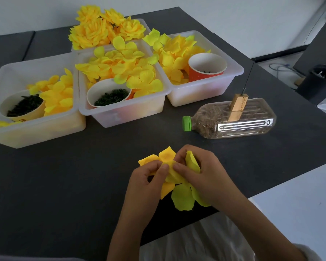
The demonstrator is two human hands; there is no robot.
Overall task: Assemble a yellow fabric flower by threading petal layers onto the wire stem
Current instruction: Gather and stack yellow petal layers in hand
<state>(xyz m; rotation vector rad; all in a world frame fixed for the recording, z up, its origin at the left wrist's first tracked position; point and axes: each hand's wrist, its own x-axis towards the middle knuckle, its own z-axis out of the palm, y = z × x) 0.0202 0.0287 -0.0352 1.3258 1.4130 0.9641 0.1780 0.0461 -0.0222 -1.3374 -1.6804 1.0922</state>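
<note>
Petal-layer preparation: yellow fabric petal layers [177, 178] pinched at centre between left hand [149, 178] and right hand [199, 172] above dark tabletop [83, 176], well apart from thin upright wire stem [249, 72]; next, probably centring over wire tip.

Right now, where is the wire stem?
In the head view, right of centre: the wire stem stands in the wooden block on the lying plastic bottle, beside the rightmost bin.
</note>
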